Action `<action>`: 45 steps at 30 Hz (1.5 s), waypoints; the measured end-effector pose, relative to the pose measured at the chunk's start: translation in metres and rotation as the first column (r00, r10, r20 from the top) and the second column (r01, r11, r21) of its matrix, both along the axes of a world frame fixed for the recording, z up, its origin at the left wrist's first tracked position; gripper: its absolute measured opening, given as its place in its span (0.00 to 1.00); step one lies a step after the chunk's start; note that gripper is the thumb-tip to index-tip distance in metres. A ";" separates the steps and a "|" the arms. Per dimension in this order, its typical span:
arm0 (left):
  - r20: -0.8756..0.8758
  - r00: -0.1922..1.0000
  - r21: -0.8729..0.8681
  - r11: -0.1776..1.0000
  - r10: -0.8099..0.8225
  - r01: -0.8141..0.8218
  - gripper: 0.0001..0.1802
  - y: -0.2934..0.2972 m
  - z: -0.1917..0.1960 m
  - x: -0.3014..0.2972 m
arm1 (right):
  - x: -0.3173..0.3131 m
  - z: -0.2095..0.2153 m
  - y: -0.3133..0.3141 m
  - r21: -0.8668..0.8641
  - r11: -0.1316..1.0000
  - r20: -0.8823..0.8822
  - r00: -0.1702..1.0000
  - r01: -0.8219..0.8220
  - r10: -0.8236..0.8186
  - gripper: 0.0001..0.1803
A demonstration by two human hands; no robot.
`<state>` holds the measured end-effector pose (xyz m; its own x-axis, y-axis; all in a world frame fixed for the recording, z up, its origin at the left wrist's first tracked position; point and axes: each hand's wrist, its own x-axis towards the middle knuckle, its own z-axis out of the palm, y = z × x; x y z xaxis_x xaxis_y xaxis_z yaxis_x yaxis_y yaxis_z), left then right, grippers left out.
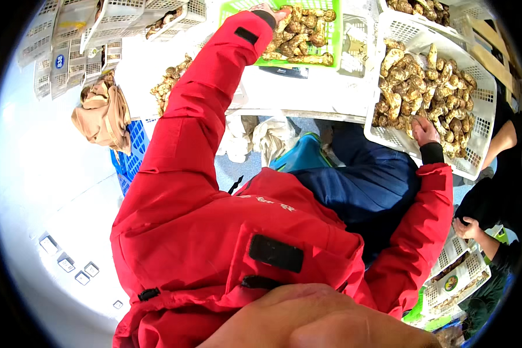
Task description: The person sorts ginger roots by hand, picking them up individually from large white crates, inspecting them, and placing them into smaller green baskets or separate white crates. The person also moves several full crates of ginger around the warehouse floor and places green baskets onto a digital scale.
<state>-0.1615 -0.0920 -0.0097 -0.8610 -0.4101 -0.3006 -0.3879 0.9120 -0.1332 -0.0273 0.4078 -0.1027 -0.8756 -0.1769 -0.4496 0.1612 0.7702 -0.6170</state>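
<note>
Reaching into the green crate (330, 35), the left hand (272, 13) is resting among mushrooms (298, 35); its grip cannot be told, fingers hidden. Right hand (424, 130) is lying flat, fingers loose, on mushrooms (429, 87) in the white crate (481, 145), which is overhanging the table (307, 93) edge. Risk: pressing on that near rim could be tipping the crate and spilling its load.
</note>
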 end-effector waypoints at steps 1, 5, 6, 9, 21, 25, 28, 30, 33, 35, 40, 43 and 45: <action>-0.031 1.000 -0.051 0.999 -0.004 0.002 0.44 0.006 -0.003 0.002 | -0.001 -0.001 0.000 -0.012 1.000 -0.010 1.000 -0.012 0.012 0.16; 0.052 0.996 -0.151 0.985 -0.075 0.082 0.43 0.040 -0.007 0.023 | -0.003 0.000 -0.006 0.013 0.997 -0.060 0.995 -0.077 0.078 0.16; 0.012 0.994 -0.050 0.993 -0.107 0.108 0.40 0.051 -0.005 0.030 | -0.003 0.002 -0.003 0.050 0.995 -0.074 0.993 -0.086 0.090 0.15; -0.220 0.970 0.104 0.987 -0.098 0.123 0.32 0.056 0.018 0.050 | -0.001 -0.005 0.004 -0.029 0.998 -0.034 0.998 -0.062 0.061 0.16; -0.162 0.879 0.963 -0.121 0.448 0.239 0.21 0.009 0.107 0.188 | -0.010 -0.075 0.030 -0.213 0.972 -0.051 0.993 0.095 -0.108 0.21; 0.083 0.837 0.891 -0.416 0.540 0.180 0.14 0.006 0.089 0.213 | -0.017 -0.061 0.050 -0.062 0.993 0.154 0.984 0.104 -0.094 0.20; 0.054 0.843 0.912 -0.370 0.536 0.178 0.13 0.010 0.092 0.233 | -0.001 -0.002 0.020 -0.089 0.994 0.093 0.994 0.064 -0.055 0.22; 0.019 0.844 0.922 -0.336 0.537 0.193 0.13 0.024 0.099 0.230 | -0.010 -0.033 0.044 -0.187 0.968 0.145 0.980 0.166 -0.140 0.19; 0.008 0.818 0.940 -0.283 0.575 0.190 0.15 0.030 0.106 0.237 | 0.001 -0.020 0.041 -0.233 0.938 0.126 0.964 0.257 -0.233 0.18; -0.053 0.871 0.934 -0.285 0.489 0.217 0.15 0.027 0.108 0.240 | 0.004 -0.009 0.037 -0.175 0.945 0.108 0.960 0.276 -0.260 0.19; -0.067 0.853 0.945 -0.240 0.518 0.221 0.14 0.047 0.113 0.235 | -0.003 -0.017 0.063 -0.097 0.972 -0.103 0.969 0.214 -0.223 0.19; -0.091 0.885 0.950 -0.228 0.457 0.215 0.14 0.044 0.115 0.237 | 0.006 0.011 0.040 -0.268 0.914 0.096 0.953 0.304 -0.289 0.16; -0.096 0.885 0.947 -0.231 0.455 0.221 0.14 0.039 0.116 0.240 | 0.000 0.002 0.035 -0.212 0.945 0.116 0.966 0.250 -0.229 0.18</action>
